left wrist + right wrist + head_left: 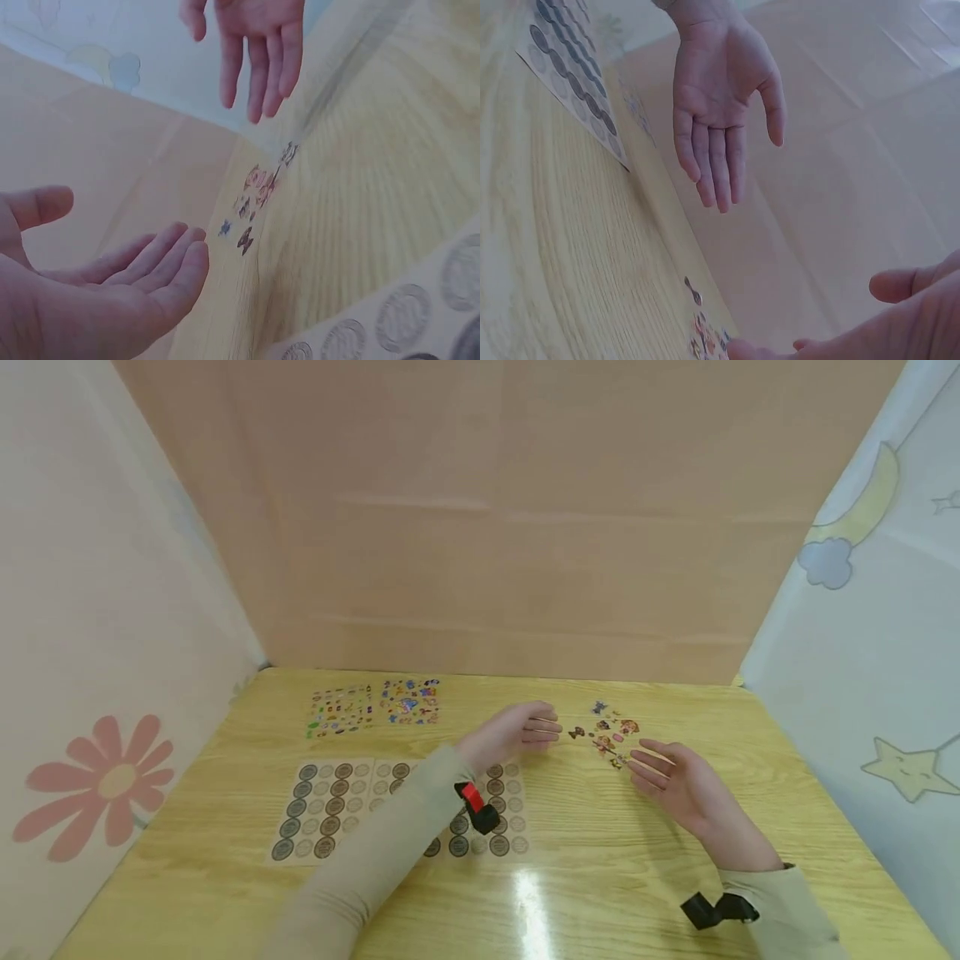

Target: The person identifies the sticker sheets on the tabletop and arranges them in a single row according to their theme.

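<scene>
Above the table, my left hand (522,727) is held with relaxed, straight fingers, palm turned inward, to the left of a scatter of small colourful stickers (606,742). Facing it from the right, my right hand (678,785) has its fingers extended and nothing in it. The sticker patch lies between the two sets of fingertips. In the left wrist view, the stickers (257,181) include pinkish, dark and blue figures, apart from both hands. The right wrist view shows the left palm (718,82) bare, with the stickers (705,337) low in the frame near the right fingertips.
Sheets of round, coin-like prints (315,810) lie at the front left, partly under the left forearm. Behind them are two sticker sheets, one with mostly small shapes (339,710) and one bluish (408,702). A tan backdrop (480,568) and printed side panels (847,693) surround the table.
</scene>
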`<state>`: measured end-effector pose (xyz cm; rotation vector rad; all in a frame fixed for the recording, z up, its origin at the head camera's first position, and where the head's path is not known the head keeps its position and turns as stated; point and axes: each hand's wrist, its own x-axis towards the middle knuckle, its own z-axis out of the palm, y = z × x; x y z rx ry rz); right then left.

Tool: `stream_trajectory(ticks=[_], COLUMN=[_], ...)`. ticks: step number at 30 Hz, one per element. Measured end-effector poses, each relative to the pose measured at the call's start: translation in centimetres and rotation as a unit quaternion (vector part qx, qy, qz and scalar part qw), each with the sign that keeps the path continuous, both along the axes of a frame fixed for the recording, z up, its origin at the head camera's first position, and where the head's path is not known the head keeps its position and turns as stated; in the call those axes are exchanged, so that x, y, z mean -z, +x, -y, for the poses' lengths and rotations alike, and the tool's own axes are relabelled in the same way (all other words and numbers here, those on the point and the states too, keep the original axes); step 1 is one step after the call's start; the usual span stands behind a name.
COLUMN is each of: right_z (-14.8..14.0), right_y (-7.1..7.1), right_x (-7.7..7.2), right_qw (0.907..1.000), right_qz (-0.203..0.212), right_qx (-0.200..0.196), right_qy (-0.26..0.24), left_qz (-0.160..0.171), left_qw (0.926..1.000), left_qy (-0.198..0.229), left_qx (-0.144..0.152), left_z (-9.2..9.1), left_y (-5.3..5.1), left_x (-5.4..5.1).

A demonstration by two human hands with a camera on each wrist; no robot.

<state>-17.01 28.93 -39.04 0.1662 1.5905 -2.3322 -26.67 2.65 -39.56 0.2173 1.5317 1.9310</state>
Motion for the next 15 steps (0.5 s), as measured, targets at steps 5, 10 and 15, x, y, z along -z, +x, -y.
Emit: stream_trajectory(ticks=[5,10,15], right_z=[-1.2,-2.0,-2.6], right_y=[-0.7,-1.3,-1.7], right_x=[0.3,0.3,0.1], right_qw=[0.9976,0.9943,0.9935], right_qz=[0.041,0.06,0.064], right_qx=[0.036,0.049,0.033], right_qy=[-0.043,-0.073,-0.088], left_qz=[0.042,0.06,0.073], left_qw=[0.9988,0.9975,0.9958], left_qy=[0.021,0.038,0.055], left_qx=[-0.008,-0.003,0.002], left_z=[-2.2,-3.7,-4.6], left_y=[-2.3,-3.6,-4.1], left_x=[0.1,0.0,0.1])
